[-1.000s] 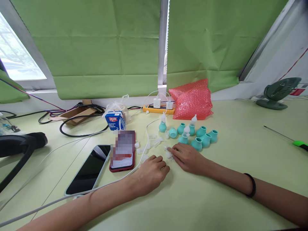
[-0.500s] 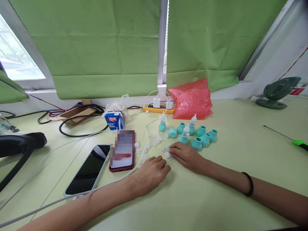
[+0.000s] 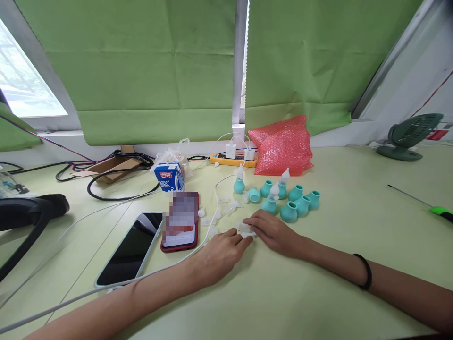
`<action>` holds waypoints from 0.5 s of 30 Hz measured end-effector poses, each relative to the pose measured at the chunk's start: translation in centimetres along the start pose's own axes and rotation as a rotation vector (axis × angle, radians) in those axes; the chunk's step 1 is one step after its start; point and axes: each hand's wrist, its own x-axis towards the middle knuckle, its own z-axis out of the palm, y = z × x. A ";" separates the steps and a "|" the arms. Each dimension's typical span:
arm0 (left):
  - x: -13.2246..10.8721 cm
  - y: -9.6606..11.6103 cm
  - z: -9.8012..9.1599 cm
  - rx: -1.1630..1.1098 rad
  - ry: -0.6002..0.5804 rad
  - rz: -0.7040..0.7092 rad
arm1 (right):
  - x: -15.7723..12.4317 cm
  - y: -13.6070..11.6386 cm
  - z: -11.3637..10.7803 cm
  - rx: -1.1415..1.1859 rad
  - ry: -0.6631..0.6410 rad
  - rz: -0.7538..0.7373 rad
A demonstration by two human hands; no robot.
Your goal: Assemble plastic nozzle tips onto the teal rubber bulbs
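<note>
My left hand rests low over the table, fingertips at small translucent white pieces. From the other side my right hand reaches the same pieces, its fingers bent together over them. Which piece each hand grips is too small to tell. Behind my right hand stand several teal bulbs with open necks. A white tip tops the bulb at the back left, and two others carry tips as well. One bulb lies on its side. More white pieces are scattered left of the bulbs.
Two phones lie on the left, beside a white cable. Behind are a milk carton, a yellow power strip and red bubble wrap. A screwdriver and green fan are at right.
My left hand has shifted slightly right and its fingertips now meet the white pieces. My right fingers have moved a little left over them.
</note>
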 end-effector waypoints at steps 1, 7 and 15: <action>0.0 0.0 0.2 -0.007 0.001 -0.013 | 0.1 -0.3 -0.2 -0.002 -0.045 -0.005; 0.1 -0.3 1.2 -0.040 0.039 -0.088 | 0.3 -1.1 -1.1 0.085 -0.093 0.040; -0.1 0.1 -0.1 0.001 -0.015 0.027 | 0.5 -1.5 -0.9 0.053 -0.159 0.042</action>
